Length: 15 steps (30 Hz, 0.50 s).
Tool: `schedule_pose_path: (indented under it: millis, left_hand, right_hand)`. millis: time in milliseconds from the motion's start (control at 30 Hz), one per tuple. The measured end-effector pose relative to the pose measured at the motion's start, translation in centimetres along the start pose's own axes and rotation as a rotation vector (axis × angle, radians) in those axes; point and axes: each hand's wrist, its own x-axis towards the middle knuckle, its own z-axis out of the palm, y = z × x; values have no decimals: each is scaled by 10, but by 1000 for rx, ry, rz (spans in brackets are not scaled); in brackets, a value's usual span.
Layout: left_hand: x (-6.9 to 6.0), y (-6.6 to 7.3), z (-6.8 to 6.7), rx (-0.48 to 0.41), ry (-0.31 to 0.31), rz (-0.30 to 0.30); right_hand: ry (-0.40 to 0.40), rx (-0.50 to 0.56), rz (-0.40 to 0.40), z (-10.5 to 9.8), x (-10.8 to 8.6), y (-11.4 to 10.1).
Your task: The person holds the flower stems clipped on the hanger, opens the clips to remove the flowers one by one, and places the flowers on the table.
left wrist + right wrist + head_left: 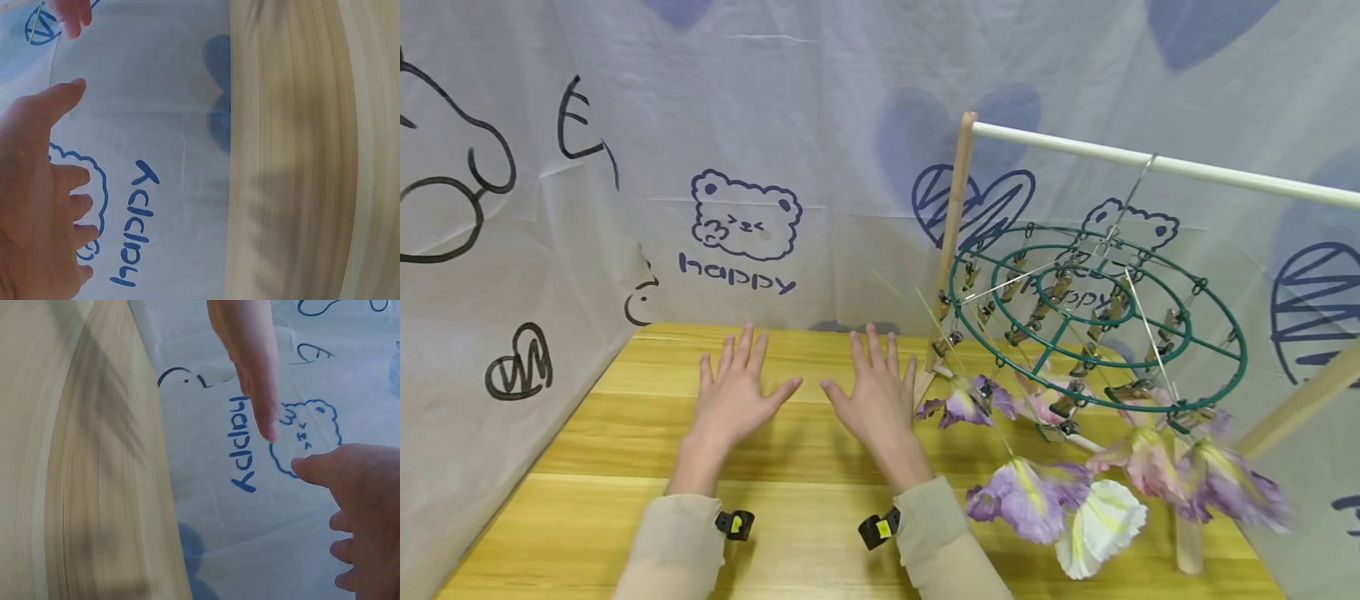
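My left hand [733, 404] and right hand [880, 404] are held side by side over the wooden table [790, 492], palms down and fingers spread. Neither holds anything. In the left wrist view, the left hand [37, 206] shows extended fingers and a raised thumb, apart from the tabletop. The right hand [369, 506] looks much the same in its own wrist view. Nearest to the right hand is a purple iris flower [962, 406], hanging beside it under a green round clip hanger [1052, 344].
A wooden stand with a white crossbar [1075, 145] carries the clip hanger on the right. Several flowers hang upside down, including a white one [1101, 529] and a lilac one [1026, 500]. A printed white cloth [842, 167] surrounds the table's back and sides.
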Motion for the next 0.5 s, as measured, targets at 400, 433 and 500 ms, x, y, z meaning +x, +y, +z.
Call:
schedule_pose_path:
  millis: [400, 433, 500]
  left_hand:
    - [1, 31, 9, -123, 198, 65]
    - [1, 34, 10, -133, 220, 73]
    - [2, 41, 10, -155, 266, 97]
  right_hand:
    - [244, 108, -68, -19, -27, -3]
    - [276, 121, -78, -21, -30, -2]
    - [350, 151, -109, -25, -37, -2]
